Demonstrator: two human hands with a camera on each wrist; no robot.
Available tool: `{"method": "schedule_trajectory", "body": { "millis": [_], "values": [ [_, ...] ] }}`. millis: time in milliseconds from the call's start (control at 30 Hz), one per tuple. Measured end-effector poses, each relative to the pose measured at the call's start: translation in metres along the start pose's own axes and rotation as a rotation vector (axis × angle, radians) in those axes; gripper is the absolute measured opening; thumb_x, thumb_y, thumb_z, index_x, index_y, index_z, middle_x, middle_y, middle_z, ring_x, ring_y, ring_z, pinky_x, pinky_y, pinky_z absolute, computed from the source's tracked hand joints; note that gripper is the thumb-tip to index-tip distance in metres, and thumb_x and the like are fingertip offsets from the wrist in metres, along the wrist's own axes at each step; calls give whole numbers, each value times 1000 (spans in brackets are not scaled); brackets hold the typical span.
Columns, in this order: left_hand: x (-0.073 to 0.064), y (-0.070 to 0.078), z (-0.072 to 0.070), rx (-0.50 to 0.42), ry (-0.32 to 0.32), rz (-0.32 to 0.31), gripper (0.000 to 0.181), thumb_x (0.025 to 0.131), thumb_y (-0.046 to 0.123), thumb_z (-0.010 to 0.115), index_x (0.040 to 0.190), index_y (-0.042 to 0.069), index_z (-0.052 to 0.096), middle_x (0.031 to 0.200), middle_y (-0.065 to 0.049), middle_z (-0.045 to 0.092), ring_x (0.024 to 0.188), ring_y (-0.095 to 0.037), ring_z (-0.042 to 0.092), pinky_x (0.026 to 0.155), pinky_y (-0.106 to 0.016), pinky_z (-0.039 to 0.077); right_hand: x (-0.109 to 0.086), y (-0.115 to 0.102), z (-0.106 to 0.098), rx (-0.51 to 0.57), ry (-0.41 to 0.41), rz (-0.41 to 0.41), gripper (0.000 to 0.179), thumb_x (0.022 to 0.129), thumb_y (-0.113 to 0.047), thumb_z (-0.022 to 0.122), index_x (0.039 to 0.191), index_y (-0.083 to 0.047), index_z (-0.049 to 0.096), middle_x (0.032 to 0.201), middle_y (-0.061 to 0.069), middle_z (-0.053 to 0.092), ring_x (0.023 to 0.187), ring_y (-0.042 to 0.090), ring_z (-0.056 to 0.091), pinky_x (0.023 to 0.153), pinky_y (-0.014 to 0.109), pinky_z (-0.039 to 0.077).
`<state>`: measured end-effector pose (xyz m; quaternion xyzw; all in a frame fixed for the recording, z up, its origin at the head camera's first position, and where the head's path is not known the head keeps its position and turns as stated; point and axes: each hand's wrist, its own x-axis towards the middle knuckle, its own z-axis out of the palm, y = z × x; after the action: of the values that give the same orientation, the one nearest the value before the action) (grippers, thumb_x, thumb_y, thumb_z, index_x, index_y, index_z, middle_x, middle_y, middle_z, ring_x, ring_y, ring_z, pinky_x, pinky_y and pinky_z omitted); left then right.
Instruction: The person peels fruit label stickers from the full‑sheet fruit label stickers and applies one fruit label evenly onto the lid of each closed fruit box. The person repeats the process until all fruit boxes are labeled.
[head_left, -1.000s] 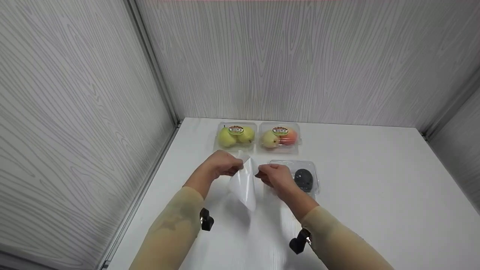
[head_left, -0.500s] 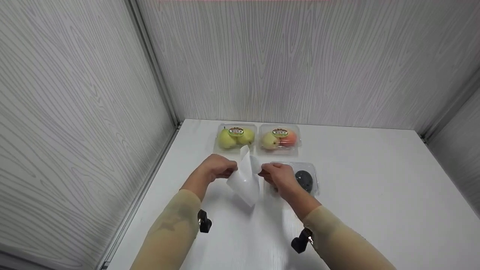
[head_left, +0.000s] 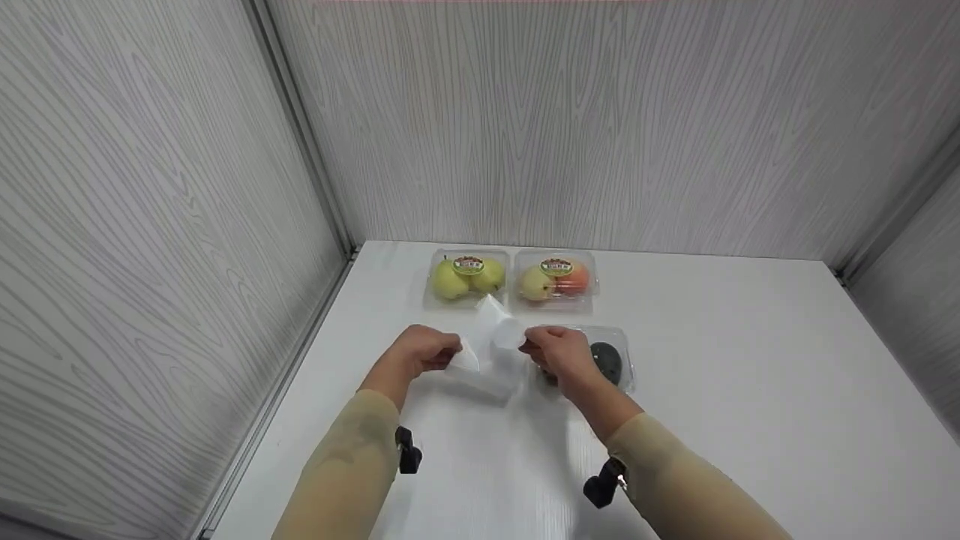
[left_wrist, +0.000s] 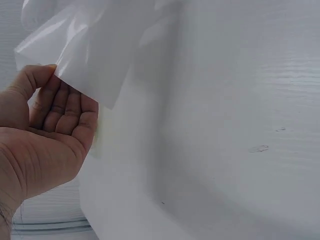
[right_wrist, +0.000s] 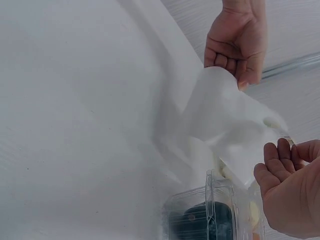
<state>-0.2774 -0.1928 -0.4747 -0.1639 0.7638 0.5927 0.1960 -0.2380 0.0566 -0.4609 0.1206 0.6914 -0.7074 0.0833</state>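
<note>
My left hand (head_left: 426, 349) pinches the edge of a glossy white sheet (left_wrist: 95, 50) between thumb and index finger, the other fingers curled beneath. The sheet bends in the air between both hands. My right hand (head_left: 559, 351) has thumb and fingers pinched at a small pale sticker with a rounded edge (head_left: 508, 334), beside the sheet; the right wrist view shows only its thin edge by the fingertips. Just behind and below the right hand stands a clear plastic clamshell box (right_wrist: 185, 200) with dark green round fruit (head_left: 606, 362) inside, partly hidden by the hand.
Two more clear boxes stand in a row farther back, both with oval labels. One holds yellow-green pears (head_left: 450, 281); the other holds a pale pear (head_left: 537, 284) and a reddish fruit (head_left: 574, 279). Wood-patterned walls (head_left: 525, 112) enclose the white table (head_left: 735, 360) at the back and sides.
My left hand has moved left and toward me, and the sheet has turned from hanging upright to lying flatter. The rounded sticker edge shows more. The right hand has barely moved.
</note>
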Motion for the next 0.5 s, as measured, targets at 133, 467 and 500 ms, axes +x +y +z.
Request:
{"method": "schedule_trajectory", "body": {
  "millis": [133, 467, 500],
  "values": [
    [6, -18, -4, -31, 41, -28, 9, 87, 8, 73, 93, 1, 73, 88, -8, 74, 79, -17, 70, 77, -29, 60, -3, -2, -3, 18, 18, 8, 26, 100, -13, 68, 117, 6, 73, 97, 12, 79, 91, 16, 73, 96, 39, 58],
    [7, -37, -19, -2, 126, -82, 9, 85, 6, 73, 91, 0, 69, 77, -6, 68, 69, -17, 65, 73, -31, 59, -5, -6, -11, 29, 5, 26, 27, 102, -15, 67, 120, 5, 72, 107, 14, 76, 101, 22, 73, 106, 44, 53],
    [8, -38, -20, 2, 135, -91, 11, 86, 6, 73, 93, -1, 70, 78, -6, 69, 70, -17, 65, 74, -31, 59, -4, -6, -12, 33, 7, 26, 27, 102, -15, 67, 120, 5, 72, 107, 14, 76, 101, 22, 73, 106, 44, 53]
  ]
}}
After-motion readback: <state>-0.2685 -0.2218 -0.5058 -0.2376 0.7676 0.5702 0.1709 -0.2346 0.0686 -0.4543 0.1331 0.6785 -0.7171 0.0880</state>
